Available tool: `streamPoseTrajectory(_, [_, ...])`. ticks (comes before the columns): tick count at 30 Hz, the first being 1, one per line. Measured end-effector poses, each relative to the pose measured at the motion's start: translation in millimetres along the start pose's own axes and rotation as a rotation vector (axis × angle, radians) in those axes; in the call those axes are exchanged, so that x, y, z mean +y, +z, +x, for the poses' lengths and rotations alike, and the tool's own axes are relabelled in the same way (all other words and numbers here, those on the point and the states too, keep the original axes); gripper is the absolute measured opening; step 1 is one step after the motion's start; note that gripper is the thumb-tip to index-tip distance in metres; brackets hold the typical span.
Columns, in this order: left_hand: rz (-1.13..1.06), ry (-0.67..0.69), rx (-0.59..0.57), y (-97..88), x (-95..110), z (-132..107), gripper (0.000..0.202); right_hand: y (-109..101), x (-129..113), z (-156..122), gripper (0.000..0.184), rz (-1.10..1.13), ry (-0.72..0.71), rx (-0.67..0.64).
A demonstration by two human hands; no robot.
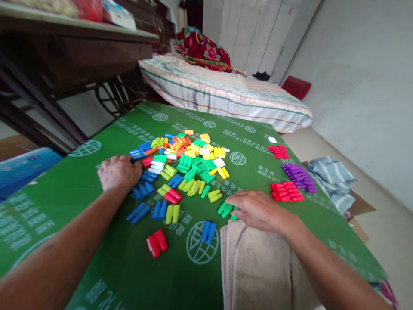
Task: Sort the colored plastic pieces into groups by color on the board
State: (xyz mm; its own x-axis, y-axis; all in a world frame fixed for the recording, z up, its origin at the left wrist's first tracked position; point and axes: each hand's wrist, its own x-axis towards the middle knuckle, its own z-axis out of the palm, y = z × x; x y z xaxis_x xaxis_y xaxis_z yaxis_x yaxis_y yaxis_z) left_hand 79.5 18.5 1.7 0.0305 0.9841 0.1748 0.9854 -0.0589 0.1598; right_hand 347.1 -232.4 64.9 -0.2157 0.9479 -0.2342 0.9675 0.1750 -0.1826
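Short plastic tubes in several colours, many joined side by side, lie in a loose heap on a green printed tabletop. My left hand rests palm down at the heap's left edge, its fingers loosely bent beside blue tubes and a red tube. On the near right, my right hand has its thumb and fingers closed around green tubes, which they partly cover. Below that wrist lies a folded beige towel. Nearer me are a red pair and a blue pair.
Along the right edge sit sorted groups: red tubes, purple tubes, more red tubes and a small white piece. A bed stands behind, a dark wooden table at left, and striped cloth at right.
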Motion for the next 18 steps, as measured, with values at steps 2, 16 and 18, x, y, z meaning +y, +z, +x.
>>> streamPoseTrajectory(2, [-0.011, 0.004, 0.007, -0.6, 0, -2, 0.052, 6, -20, 8, 0.016, -0.002, -0.082, 0.004])
streamPoseTrajectory(16, [-0.036, -0.011, 0.091, 12.8, -5, -12, 0.041, 20, -86, 40, 0.013, -0.002, -0.158, 0.067])
streamPoseTrajectory(18, [-0.046, -0.011, 0.093, 13.5, -6, -12, 0.041, 22, -102, 43, 0.016, 0.006, -0.13, 0.065])
